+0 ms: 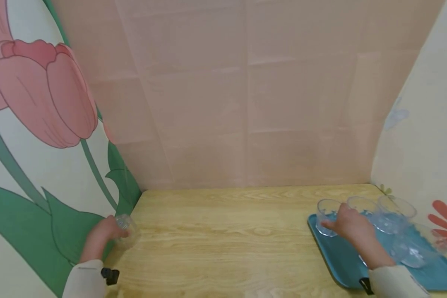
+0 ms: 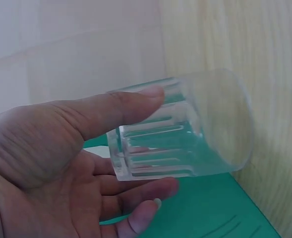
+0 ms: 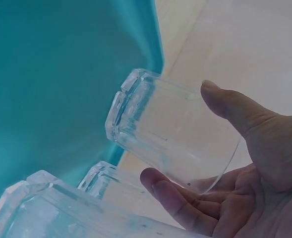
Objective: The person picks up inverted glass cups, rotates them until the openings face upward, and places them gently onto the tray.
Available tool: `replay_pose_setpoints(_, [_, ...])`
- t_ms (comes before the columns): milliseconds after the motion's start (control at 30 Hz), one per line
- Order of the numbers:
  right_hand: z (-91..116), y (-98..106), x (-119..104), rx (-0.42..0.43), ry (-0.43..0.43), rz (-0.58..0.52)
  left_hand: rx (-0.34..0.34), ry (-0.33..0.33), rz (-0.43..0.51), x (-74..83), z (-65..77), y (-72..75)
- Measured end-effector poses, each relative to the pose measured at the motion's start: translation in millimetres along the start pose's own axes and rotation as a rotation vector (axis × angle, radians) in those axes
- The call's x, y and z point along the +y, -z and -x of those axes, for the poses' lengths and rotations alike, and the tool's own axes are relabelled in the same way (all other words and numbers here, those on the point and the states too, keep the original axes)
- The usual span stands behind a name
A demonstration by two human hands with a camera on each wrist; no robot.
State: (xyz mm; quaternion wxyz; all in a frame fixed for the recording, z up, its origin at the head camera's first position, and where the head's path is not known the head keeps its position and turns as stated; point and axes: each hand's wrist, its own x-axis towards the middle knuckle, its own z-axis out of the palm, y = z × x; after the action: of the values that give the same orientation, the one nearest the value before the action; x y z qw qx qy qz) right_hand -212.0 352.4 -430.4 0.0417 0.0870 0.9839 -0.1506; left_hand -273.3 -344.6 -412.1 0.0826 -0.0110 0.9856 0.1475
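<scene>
At the table's left edge, my left hand (image 1: 109,229) grips a clear cup (image 2: 180,134). The thumb lies along one side and the fingers support the other. Its ribbed base is toward the palm, and the wide rim points at the table. Over on the right, my right hand (image 1: 352,225) holds another clear cup (image 3: 170,134) near its rim, thumb on one side and fingers on the other. That cup is upright at the back left corner of a blue tray (image 1: 342,265); whether its base touches the tray I cannot tell.
More clear cups stand on the tray, among them a cup (image 1: 389,219) at the back and a cup (image 1: 413,252) at the right. My right forearm partly covers the tray. A wooden table (image 1: 223,248) lies between the hands, with a pink sheet (image 1: 246,103) behind it.
</scene>
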Motion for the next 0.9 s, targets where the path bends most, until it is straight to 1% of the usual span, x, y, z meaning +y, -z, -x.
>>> replay_pose_setpoints(67, [0, 1, 0, -0.003, 0.004, 0.001, -0.018, 0.005, -0.014, 2.7, -1.6, 3.2])
replay_pose_setpoints(167, [-1, 4, 1, -0.007, 0.009, 0.003, -0.021, 0.002, -0.023, 5.9, -3.1, 6.6])
replay_pose_setpoints(300, [-2, 3, 2, -0.029, -0.002, -0.008, -0.022, 0.007, -0.013, 6.7, -2.7, 6.5])
replay_pose_setpoints(433, [-4, 1, 2, -0.039, -0.010, -0.018, -0.032, 0.057, 0.031, 4.7, -1.6, 2.7])
replay_pose_setpoints(567, [-4, 0, 1, -0.036, -0.003, -0.017, -0.018, 0.093, 0.086, 2.0, -0.1, -0.8])
replay_pose_setpoints(667, [-4, 0, 0, -0.036, -0.006, -0.010, -0.006, 0.081, 0.123, 0.5, 0.7, -2.2])
replay_pose_setpoints(800, [0, 1, 1, -0.027, -0.014, -0.002, -0.010, 0.055, 0.158, -0.3, 0.9, -3.3])
replay_pose_setpoints(900, [4, 3, 1, -0.020, -0.015, 0.003, -0.014, 0.025, 0.153, -0.3, 2.4, -4.8])
